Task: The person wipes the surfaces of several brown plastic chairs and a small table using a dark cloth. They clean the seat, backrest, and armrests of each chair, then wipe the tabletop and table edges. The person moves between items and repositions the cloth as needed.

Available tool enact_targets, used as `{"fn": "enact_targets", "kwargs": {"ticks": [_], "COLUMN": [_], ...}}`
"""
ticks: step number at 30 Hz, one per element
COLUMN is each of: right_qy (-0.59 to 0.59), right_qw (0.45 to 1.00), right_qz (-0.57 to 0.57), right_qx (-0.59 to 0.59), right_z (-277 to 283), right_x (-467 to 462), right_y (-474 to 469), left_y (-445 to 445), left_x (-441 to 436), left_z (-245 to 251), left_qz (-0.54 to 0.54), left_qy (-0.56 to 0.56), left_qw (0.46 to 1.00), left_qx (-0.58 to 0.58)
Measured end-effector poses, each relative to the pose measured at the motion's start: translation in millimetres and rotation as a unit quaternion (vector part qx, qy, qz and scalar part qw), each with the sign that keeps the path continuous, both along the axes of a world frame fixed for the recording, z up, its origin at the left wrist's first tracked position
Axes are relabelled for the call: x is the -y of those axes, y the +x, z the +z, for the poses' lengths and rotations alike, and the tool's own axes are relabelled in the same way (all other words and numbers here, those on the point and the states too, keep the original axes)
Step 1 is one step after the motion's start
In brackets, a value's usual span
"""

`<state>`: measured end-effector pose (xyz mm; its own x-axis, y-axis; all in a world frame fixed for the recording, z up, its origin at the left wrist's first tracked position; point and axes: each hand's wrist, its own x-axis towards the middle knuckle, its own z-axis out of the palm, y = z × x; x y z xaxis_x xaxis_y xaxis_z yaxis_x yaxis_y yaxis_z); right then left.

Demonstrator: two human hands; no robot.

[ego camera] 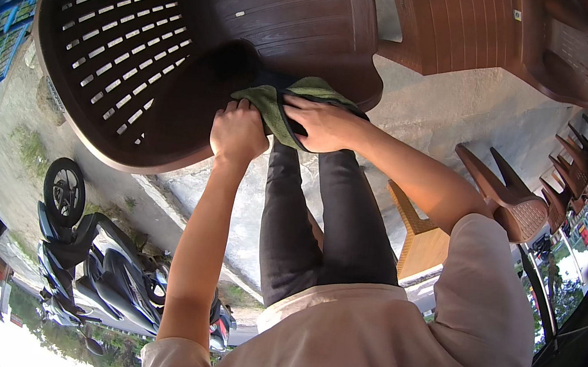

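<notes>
A dark brown plastic chair with a slotted backrest lies before me, its backrest toward the left. My left hand is curled over the chair's edge, knuckles up, right beside a green cloth with dark trim. Whether those fingers also pinch the cloth is hidden. On the cloth lies my right hand, fingers bent around a fold of it against the chair's near side. Part of the cloth drapes over the edge, above my legs.
A lighter brown plastic table and another chair stand at upper right. Several brown chairs line the right side. A wooden-coloured table is by my right leg. A motorcycle is parked at lower left on concrete ground.
</notes>
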<state>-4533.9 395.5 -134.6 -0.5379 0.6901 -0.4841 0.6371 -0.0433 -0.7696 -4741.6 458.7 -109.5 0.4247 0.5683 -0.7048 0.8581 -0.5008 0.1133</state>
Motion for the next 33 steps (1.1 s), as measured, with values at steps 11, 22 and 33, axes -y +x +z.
{"fn": "enact_targets", "kwargs": {"ticks": [11, 22, 33], "right_qy": [-0.005, 0.118, 0.113], "right_qw": [0.98, 0.984, 0.988], "right_qz": [0.082, -0.041, -0.083], "right_qx": [0.182, 0.129, 0.058], "right_z": [-13, -5, 9], "right_x": [2, 5, -7], "right_y": [63, -21, -128], "left_y": [-1, -41, -172], "left_x": [6, -17, -158], "left_z": [-4, 30, 115], "left_qz": [0.014, 0.062, 0.466], "left_qy": [0.027, 0.021, 0.24], "left_qw": [0.999, 0.988, 0.788], "left_qx": [0.014, 0.143, 0.323]}}
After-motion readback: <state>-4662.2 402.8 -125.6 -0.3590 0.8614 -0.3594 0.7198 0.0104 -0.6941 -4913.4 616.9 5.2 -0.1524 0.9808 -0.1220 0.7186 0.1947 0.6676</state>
